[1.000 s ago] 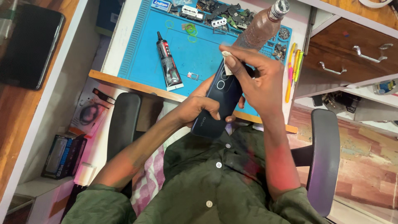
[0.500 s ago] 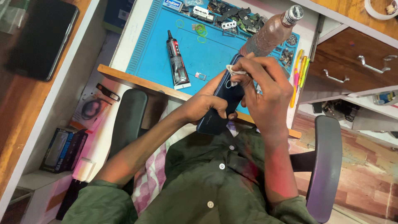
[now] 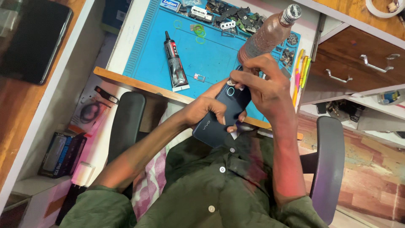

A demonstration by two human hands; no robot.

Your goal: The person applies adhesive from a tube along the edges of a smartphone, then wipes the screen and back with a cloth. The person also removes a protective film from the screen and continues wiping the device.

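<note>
Left hand under dark phone

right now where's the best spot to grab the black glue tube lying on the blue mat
Grip the black glue tube across its round middle, coming from above. It lies flat on the blue mat with bare mat on both long sides; the nozzle end is thin and the crimped end flat.

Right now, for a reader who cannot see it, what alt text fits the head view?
Seen from above, a seated person's left hand holds a dark blue phone back-up while the right hand presses a small white wipe near its camera ring. Beyond lie a blue work mat, a black glue tube and a plastic bottle.
</note>
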